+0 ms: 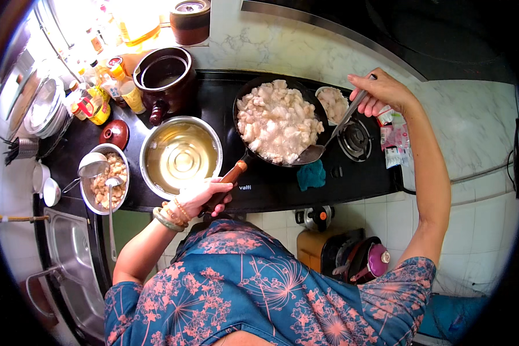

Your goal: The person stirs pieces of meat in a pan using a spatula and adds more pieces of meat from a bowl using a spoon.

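Observation:
My left hand (209, 195) is closed around the wooden handle (231, 177) of a dark wok (238, 113). Pale, frothy chunks of what looks like animal fat (279, 121) are heaped in the wok. With my right hand (382, 93) I grip the upper end of a metal spatula (350, 110). Its blade rests at the wok's front right rim, against the chunks. Behind the spatula stands a white bowl of more pale chunks (332, 104). Left of the wok, a steel basin (145, 156) holds clear yellowish liquid (179, 158).
A brown clay pot (168, 93), its likely lid (114, 134) and several bottles (95, 104) stand at the back left. An oval strainer (86, 190) holds browned pieces, a ladle (112, 194) and a small sieve (94, 169). A bare burner (354, 140), teal cloth (311, 175) and sink (73, 255) are nearby.

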The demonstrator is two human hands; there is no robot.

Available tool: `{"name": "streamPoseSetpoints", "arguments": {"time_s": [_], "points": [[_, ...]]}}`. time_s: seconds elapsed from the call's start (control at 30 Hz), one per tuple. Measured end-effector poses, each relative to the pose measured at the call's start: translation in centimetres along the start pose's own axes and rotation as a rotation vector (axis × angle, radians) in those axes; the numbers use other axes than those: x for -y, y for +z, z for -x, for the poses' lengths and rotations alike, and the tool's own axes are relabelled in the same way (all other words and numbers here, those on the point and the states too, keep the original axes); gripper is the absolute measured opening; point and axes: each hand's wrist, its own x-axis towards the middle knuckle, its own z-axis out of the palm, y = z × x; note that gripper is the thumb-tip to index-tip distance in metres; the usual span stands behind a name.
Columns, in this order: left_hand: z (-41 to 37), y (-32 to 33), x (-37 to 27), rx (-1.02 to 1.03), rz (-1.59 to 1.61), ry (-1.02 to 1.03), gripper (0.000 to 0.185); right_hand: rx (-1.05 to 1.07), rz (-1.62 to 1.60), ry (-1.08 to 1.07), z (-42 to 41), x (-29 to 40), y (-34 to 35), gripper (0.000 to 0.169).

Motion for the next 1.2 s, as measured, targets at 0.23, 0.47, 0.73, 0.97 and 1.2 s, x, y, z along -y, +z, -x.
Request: {"name": "streamPoseSetpoints", "arguments": {"time_s": [0.23,0.47,0.73,0.97,1.2], "points": [[-0.6,-0.2,0.7,-0.061,-0.079,0.021,0.023,0.040,-0.335,-0.022,-3.3,-6.0,4.0,0.061],[-1.2,0.3,-0.1,-0.086,-0.183,-0.017,0.033,0.036,-0.492,-0.036,-2.8,-8.1,5.6,0.048],[-1.1,0.8,-0.3,-0.109,-0.157,-0.053,0.030,-0.055,-0.422,-0.125,-0.3,-5.7,0.6,0.054],[-1.0,1.0,-0.2,-0.119,-0.169,-0.038,0.027,0.068,-0.215,-0.039,-0.8,-2.6,-1.3,0.070],[-0.8,1.2,-0.4,-0.117,-0.226,-0.021,0.026,0.189,-0.227,0.063,-3.8,-2.3,0.3,0.051]]}}
